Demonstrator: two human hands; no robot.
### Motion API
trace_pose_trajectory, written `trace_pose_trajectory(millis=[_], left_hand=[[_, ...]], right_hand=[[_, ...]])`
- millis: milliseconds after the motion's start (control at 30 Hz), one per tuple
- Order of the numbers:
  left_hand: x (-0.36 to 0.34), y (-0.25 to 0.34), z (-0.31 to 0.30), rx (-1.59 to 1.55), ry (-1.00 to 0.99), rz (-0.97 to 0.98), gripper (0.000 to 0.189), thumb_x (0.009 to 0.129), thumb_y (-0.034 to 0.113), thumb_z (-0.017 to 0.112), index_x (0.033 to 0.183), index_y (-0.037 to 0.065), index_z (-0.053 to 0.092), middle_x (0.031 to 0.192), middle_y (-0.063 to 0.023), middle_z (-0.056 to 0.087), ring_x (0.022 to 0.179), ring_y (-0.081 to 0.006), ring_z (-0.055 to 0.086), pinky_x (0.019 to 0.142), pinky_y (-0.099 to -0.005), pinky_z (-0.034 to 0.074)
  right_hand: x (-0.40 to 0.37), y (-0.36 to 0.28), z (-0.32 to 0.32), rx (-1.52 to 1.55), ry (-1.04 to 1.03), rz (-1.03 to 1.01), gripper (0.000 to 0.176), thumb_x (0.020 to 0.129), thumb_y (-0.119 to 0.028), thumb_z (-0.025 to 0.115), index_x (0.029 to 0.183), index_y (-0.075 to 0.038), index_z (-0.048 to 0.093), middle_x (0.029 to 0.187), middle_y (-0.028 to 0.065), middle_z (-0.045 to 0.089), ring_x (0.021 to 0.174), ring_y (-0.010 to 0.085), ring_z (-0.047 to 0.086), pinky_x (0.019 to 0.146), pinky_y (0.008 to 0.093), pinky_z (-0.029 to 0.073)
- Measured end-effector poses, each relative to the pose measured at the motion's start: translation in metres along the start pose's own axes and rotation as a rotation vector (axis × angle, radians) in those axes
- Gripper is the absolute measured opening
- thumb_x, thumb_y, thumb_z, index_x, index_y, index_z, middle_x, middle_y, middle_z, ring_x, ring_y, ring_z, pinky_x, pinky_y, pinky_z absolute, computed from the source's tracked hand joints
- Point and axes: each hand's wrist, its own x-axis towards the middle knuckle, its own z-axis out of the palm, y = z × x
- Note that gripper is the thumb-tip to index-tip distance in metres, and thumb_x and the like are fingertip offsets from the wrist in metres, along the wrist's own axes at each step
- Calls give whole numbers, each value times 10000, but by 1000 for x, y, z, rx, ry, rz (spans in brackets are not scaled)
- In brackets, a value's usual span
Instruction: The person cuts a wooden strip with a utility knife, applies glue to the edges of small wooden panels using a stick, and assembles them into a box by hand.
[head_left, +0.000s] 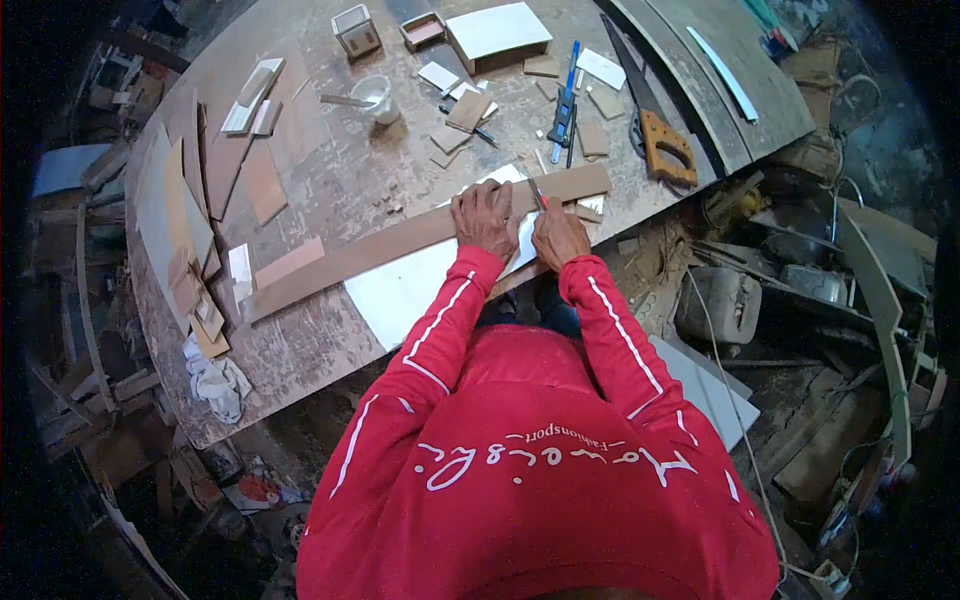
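My left hand (487,219) lies over a long brown wooden strip (375,246), pressing it down with the fingers forward. In my right hand (559,237) is a slim red-handled knife (541,200); its thin tip meets the strip near the strip's right end. Under the strip lies a white sheet (400,290), partly covered by the strip and my forearms. Just beyond my hands are small wooden pieces (467,111) and a blue marking gauge-like tool (563,115).
A handsaw (665,150) lies at the table's right side. A plastic cup (377,98) with a stick, a white-topped box (499,30) and a small box (356,30) stand farther back. Thin boards (180,205) and a crumpled cloth (216,380) are at the left.
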Motion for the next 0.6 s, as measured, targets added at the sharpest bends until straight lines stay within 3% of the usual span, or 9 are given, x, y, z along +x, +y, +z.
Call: trace_pose_trajectory(millis=[100,200,300,400,500,600], left_hand=[[-1,-2,1,-2,-1,6,547,774,320,702,1275,126,604,1214,-79,536,1168,-310,448,1034,-506,288],[-1,-1,3,-4,-3,14,538,768,312,701,1255,108,597,1209,-79,538,1170,-301,444,1028,-500,284],[-1,-2,3,21,4,18,536,758,297,709,1246,107,594,1202,-76,540,1172,-292,442,1024,-500,285],[-1,-1,2,7,9,-6,535,751,282,719,1243,114,597,1192,-73,546,1168,-288,446,1024,-504,287],[1,0,2,-5,14,-23,531,748,277,725,1237,114,598,1188,-74,550,1163,-289,449,1023,-502,290],[2,0,4,-3,18,-21,528,752,307,726,1238,132,619,1191,-73,558,1153,-296,462,1026,-497,297]], right_hand=[[17,16,21,-135,-45,-82,353,890,-237,507,1078,62,528,913,340,651,903,505,645,797,563,512],[5,1,14,-121,111,-39,276,851,-171,546,974,76,529,802,323,647,787,495,653,716,560,527],[9,5,21,-139,130,-41,301,843,-192,549,998,67,543,829,341,644,810,506,648,743,564,525],[-4,6,19,-81,113,-9,293,846,-197,549,1013,44,543,840,347,641,823,512,643,757,574,516],[0,6,16,-104,-65,87,363,882,-233,509,1100,54,549,1027,332,648,951,491,648,853,532,521],[-5,9,12,-73,-98,77,354,881,-227,502,1106,43,547,1000,336,650,958,499,642,862,530,513]])
